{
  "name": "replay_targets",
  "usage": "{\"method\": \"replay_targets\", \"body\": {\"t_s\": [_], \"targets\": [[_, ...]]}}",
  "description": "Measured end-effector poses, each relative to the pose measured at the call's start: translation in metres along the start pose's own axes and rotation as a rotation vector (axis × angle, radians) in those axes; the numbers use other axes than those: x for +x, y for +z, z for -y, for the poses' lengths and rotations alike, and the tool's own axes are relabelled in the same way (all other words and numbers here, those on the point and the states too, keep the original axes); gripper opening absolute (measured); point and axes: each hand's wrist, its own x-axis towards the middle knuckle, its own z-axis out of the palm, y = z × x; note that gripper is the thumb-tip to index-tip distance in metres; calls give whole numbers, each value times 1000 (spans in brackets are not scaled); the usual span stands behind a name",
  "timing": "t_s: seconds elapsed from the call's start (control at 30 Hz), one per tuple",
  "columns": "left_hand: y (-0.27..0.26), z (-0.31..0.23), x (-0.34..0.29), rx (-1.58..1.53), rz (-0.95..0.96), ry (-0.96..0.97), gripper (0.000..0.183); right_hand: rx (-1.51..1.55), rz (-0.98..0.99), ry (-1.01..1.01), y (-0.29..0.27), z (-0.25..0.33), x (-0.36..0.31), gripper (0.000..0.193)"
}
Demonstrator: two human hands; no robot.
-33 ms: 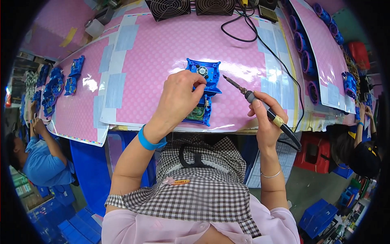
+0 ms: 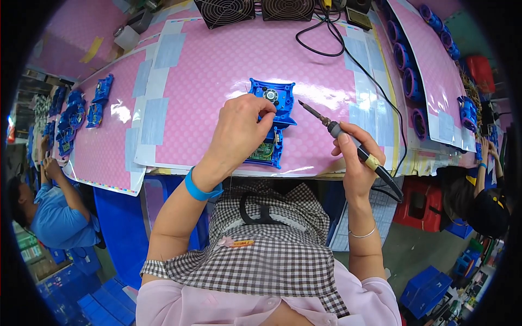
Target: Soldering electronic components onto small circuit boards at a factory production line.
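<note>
A blue plastic housing [image 2: 286, 103] lies open on the pink bench top, a round speaker-like part [image 2: 271, 95] set in its far half. In its near half sits a green circuit board [image 2: 263, 152], partly covered by my hand. My left hand [image 2: 243, 126] reaches over the housing with thumb and forefinger pinched together. Whatever is between those fingertips is too small or hidden to make out. In my right hand [image 2: 357, 154] is a soldering iron [image 2: 335, 129], gripped like a pen. Its tip points up and left, just right of the housing and apart from it.
Two black fans [image 2: 225, 12] stand at the back edge. The black cable [image 2: 389, 103] runs down the bench's right side. Several blue housings [image 2: 73, 117] lie on the left; blue rings [image 2: 402, 56] line the right. Co-workers sit at both sides, one in a blue shirt [image 2: 62, 217].
</note>
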Motion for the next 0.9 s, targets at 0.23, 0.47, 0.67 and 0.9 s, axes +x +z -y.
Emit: {"method": "replay_targets", "body": {"t_s": [0.23,0.47,0.67,0.9], "targets": [[0,1,0,9,-10,17,12,24,-16,-24,2,0,0,22],[-21,3,-14,-222,-339,-198,24,18,-24,-43,3,4,-2,22],[-5,7,-4,-72,-263,-135,25,69,41,-26,13,5,-2,22],[-6,7,-14,-184,-269,-156,12,1,64,-48,18,1,0,21]]}}
